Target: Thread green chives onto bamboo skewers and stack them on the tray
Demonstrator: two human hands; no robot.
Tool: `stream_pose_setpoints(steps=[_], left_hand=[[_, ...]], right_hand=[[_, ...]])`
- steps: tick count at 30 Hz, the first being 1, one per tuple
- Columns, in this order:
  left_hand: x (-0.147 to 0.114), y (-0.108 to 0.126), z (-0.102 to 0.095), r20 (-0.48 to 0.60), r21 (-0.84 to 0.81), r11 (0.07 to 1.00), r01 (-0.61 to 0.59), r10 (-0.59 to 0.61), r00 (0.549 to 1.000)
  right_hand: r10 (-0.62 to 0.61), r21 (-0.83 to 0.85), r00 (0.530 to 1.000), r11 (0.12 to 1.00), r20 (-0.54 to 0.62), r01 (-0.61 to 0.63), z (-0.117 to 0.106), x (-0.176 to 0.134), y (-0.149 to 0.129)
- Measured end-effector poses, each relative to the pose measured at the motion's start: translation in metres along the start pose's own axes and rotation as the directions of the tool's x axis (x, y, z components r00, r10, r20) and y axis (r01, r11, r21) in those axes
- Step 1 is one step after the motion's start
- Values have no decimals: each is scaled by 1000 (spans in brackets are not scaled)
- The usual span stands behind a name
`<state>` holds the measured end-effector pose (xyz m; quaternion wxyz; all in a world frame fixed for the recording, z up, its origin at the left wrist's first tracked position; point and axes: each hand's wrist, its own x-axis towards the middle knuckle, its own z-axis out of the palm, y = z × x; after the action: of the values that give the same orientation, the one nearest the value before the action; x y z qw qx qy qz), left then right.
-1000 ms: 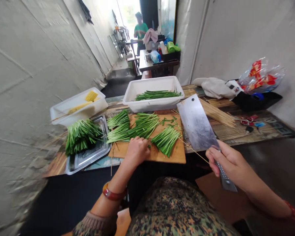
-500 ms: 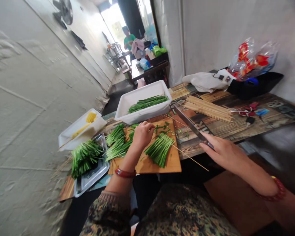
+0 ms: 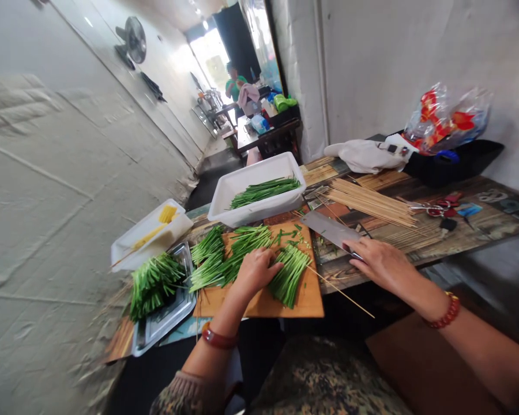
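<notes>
In my right hand [image 3: 383,262] is the handle of a cleaver [image 3: 331,229], its broad blade turned flat over the table just right of the wooden cutting board [image 3: 259,302]. My left hand [image 3: 256,270] is over the board with its thumb apart from the fingers, touching the edge of a skewered bunch of green chives [image 3: 289,275]; its fingertips are partly hidden. A thin bamboo skewer [image 3: 341,291] sticks out of that bunch toward the lower right. More chives [image 3: 210,259] lie on the board's left half, and short trimmed bits [image 3: 290,233] are scattered at its back.
Behind the board stands a white tub [image 3: 225,216] with long chives. Left are a metal tray [image 3: 168,328] bearing skewered chives [image 3: 153,285] and a white container [image 3: 127,245] with yellow food. Bamboo skewers [image 3: 372,202], scissors [image 3: 428,208] and a cloth bag [image 3: 358,155] lie right.
My left hand has come down and nearer to the skewered chives, its pinch loosened. The cleaver has turned from edge-on to flat and sits lower. The whole view has shifted slightly.
</notes>
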<state>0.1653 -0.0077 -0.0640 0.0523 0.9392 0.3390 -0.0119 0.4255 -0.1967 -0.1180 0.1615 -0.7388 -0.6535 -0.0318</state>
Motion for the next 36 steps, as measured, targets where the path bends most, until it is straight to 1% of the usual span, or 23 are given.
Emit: stream_pose_setpoints(steps=[3,5,7,8,10,13,16,19,21,23,25,28,30,33,36], left_hand=[[-2,-2,10,-51,-142,990,5,-12,999],[-1,-3,16,-89,-226,974,4,-25,996],[-1,-3,20,-118,-309,951,-3,-35,992],[-2,-3,21,-127,-352,936,-2,-45,991],[-3,-3,23,-127,-443,897,5,-69,990],[-7,-4,24,-126,-609,793,-2,-94,987],[-13,-6,27,-147,-760,649,-25,-135,980],[-19,-7,31,-146,-862,505,-33,-188,971],[-22,-7,32,-131,-905,423,-31,-209,969],[-23,-7,29,-119,-936,350,-35,-223,967],[-21,-8,23,-116,-962,267,-54,-221,968],[-15,-7,12,-143,-981,158,-114,-184,973],[-11,-7,5,-145,-983,134,-127,-141,979],[-7,-7,-3,-125,-986,121,-116,-69,990],[-5,-9,-8,-152,-987,60,-151,-4,988]], right_hand=[[23,20,998,1000,-59,-22,-6,0,-10],[-16,97,998,995,-54,21,-10,2,-26],[-83,199,996,977,22,77,-10,6,-45],[-96,228,993,971,64,79,-9,9,-55],[-89,234,988,971,128,57,-4,14,-70],[-49,244,982,970,181,4,4,18,-80],[15,312,982,947,190,-74,11,15,-81],[55,370,980,921,193,-125,18,8,-83],[72,395,982,908,177,-138,20,6,-85],[81,450,986,882,144,-138,16,9,-88],[81,562,989,816,120,-135,7,16,-89],[60,728,991,674,119,-128,-13,28,-88],[42,758,991,641,126,-123,-25,33,-87],[17,755,990,644,143,-120,-36,33,-88],[4,774,983,616,183,-147,-43,31,-91]])
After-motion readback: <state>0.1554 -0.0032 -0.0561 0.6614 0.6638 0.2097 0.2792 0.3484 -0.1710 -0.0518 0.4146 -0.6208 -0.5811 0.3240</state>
